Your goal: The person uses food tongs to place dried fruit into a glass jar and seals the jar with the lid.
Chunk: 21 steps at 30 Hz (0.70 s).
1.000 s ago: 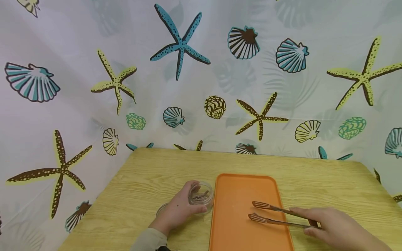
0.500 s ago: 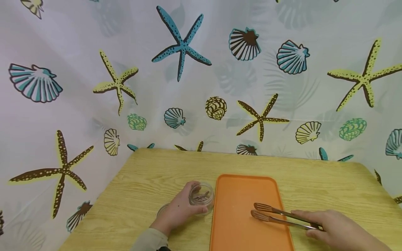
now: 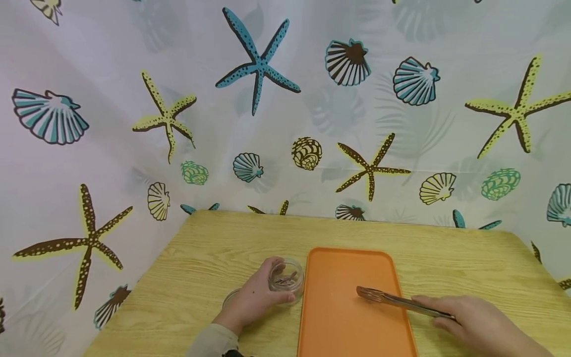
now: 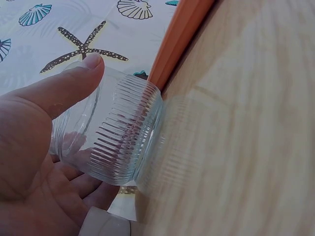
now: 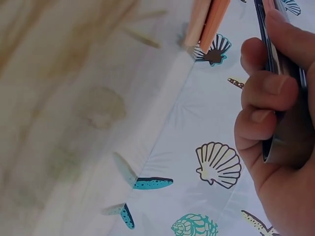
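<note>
My left hand (image 3: 256, 295) grips a small clear glass jar (image 3: 286, 281), thumb on one side and fingers on the other. Vertical ribs run round the jar's lower wall (image 4: 125, 130), and a few small brownish-purple pieces, their kind unclear, lie inside. In my right hand (image 3: 475, 317) is a pair of metal tongs (image 3: 403, 301), squeezed so that their slotted brown tips meet. The tips hang over the orange tray (image 3: 339, 277) with nothing seen between them. Curled fingers wrap the tongs' handle (image 5: 293, 130) in the right wrist view.
A round clear rim (image 3: 228, 297) shows partly behind my left wrist. The tray lies just right of the jar on the wood-grain table (image 3: 232, 238). A white curtain (image 3: 276, 119) printed with shells and starfish hangs behind and at both sides.
The tongs' two arms, spread apart a second ago, have come together in my right hand. My left hand and the jar stay in place.
</note>
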Tool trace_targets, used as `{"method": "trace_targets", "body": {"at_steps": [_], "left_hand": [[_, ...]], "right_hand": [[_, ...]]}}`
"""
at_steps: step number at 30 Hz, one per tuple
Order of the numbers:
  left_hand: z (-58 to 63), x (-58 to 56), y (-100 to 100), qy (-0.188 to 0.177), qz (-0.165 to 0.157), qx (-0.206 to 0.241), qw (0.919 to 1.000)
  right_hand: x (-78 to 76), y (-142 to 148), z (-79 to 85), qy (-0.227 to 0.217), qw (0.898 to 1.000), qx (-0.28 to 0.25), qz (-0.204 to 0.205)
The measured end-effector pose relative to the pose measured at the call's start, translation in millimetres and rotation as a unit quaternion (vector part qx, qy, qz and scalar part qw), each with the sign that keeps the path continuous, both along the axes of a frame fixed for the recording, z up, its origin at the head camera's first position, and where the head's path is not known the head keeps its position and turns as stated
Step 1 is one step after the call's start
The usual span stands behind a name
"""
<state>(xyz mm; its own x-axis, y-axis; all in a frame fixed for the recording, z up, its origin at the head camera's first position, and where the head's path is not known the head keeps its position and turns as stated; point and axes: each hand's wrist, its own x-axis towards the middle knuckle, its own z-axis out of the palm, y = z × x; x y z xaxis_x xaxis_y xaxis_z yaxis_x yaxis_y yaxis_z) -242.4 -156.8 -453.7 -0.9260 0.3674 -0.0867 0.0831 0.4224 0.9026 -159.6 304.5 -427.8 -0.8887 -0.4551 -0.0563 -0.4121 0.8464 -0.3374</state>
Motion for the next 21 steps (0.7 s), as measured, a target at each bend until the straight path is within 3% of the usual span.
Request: {"method": "trace_targets", "body": {"at_steps": [8, 21], "left_hand": [[-5.8, -3.2, -1, 0.006, 0.003, -0.008, 0.9999], [-4.7, -3.5, 0, 0.004, 0.0, -0.009, 1.0]], "right_hand": [[-4.2, -12, 5.1, 0.09, 0.996, 0.001, 0.014], [-16.9, -49, 15.1, 0.131, 0.99, -0.036, 0.044]]}}
